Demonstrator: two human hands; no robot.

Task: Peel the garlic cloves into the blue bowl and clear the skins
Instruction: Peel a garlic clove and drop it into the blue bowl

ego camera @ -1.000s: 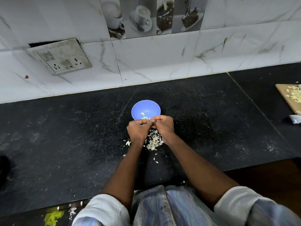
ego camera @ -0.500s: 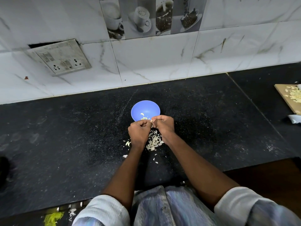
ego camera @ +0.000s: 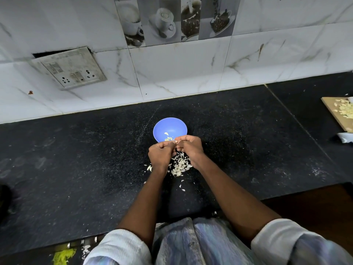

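Black counter [ego camera: 76, 169], no readable writing | blue bowl [ego camera: 162, 127] | left hand [ego camera: 160, 154], right hand [ego camera: 191, 147]: fingers curled, pinching a garlic clove [ego camera: 176, 141] over the skins [ego camera: 179, 165]

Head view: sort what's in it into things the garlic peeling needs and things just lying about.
Part of the job:
blue bowl
peeled cloves in it
skins pile
left hand
right hand

Lying about:
cutting board
socket plate
yellow-green scrap

You are facing a black speckled counter [ego camera: 76, 178] running along a white marble-tiled wall [ego camera: 181, 69], where a grimy switch plate [ego camera: 69, 67] is hanging askew.
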